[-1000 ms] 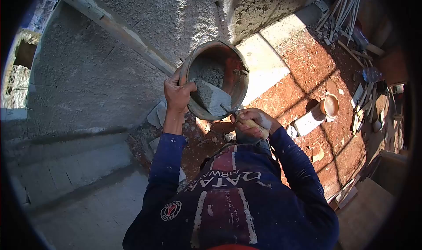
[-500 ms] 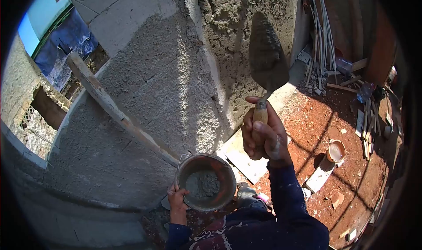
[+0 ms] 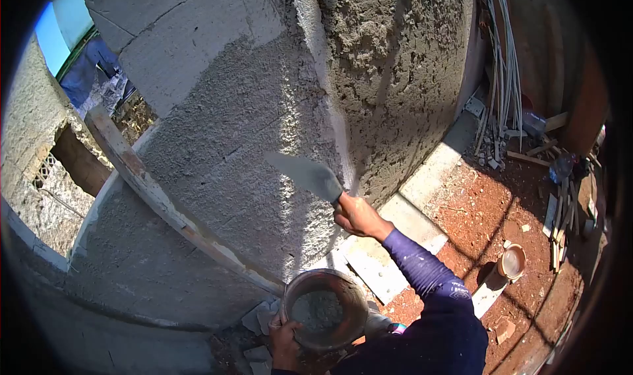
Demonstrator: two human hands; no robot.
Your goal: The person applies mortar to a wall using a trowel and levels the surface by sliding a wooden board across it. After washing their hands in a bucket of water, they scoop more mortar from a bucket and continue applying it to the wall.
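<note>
My right hand is closed round the handle of a trowel, its blade pointing left across the rough plastered wall. The trowel's wooden handle is mostly hidden in my fist. Down below, my left hand grips the near left rim of a round bucket. Grey wet mortar lies inside the bucket. A long wooden straightedge leans on the wall, its lower end close to the bucket's rim.
Past the wall corner is a coarser mortared face. Red soil covers the ground at right, with a small orange bucket, a pale board and scrap wood. Thin rods stand against the far end.
My right hand has swung the trowel down and left, from upright to roughly level in front of the wall. The bucket and left hand sit lower and further right in view.
</note>
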